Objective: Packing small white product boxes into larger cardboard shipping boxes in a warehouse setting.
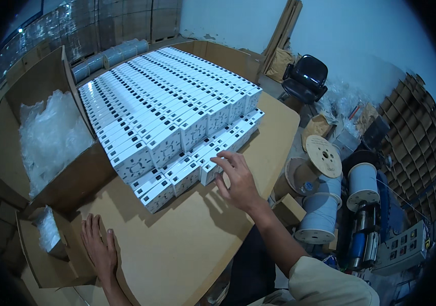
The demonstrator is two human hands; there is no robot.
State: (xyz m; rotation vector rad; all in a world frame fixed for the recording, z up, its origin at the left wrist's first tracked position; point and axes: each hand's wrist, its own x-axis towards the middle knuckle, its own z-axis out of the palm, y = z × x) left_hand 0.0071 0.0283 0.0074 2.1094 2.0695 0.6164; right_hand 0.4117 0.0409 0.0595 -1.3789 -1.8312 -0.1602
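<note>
Rows of slim white boxes [169, 133] with small dark squares on their edges are stacked in two tiers on a tan table [185, 229]. My right hand [238, 181] is at the near side of the lower tier, fingers curved and apart. Its fingertips are beside a white box [207, 174] that juts out from the row; I cannot tell whether they touch it. My left hand [100, 249] lies with fingers stretched out beside a small open cardboard box [78, 245], holding nothing.
On the left, a large open carton [83, 171] holds clear plastic bags [52, 137]. A plastic-wrapped packet [49, 234] sits in the small cardboard box. Right of the table are cable spools [317, 219], a grey control box [404, 248] and a black chair [307, 76].
</note>
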